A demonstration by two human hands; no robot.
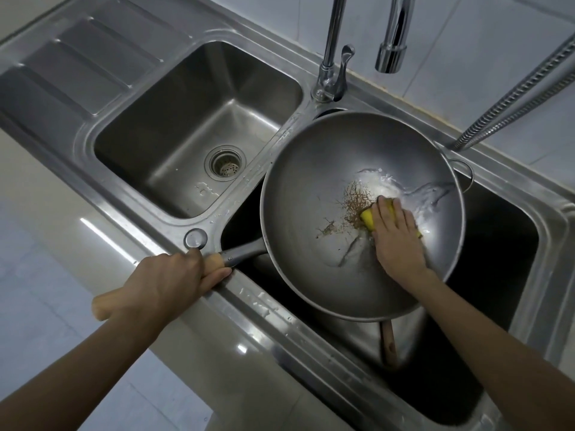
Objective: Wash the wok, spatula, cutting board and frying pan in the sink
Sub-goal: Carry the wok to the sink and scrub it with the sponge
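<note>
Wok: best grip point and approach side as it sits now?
Take the wok by its long wooden handle, coming from the near-left over the sink's front rim. The handle juts out past the basin toward that side, where the left hand already wraps it. The bowl is wide, wet and smooth, and the right hand is pressing a yellow sponge inside it.

Kitchen; double steel sink [174, 213]; faucet [329, 73]; tiled wall [466, 42]; countertop [46, 259]
</note>
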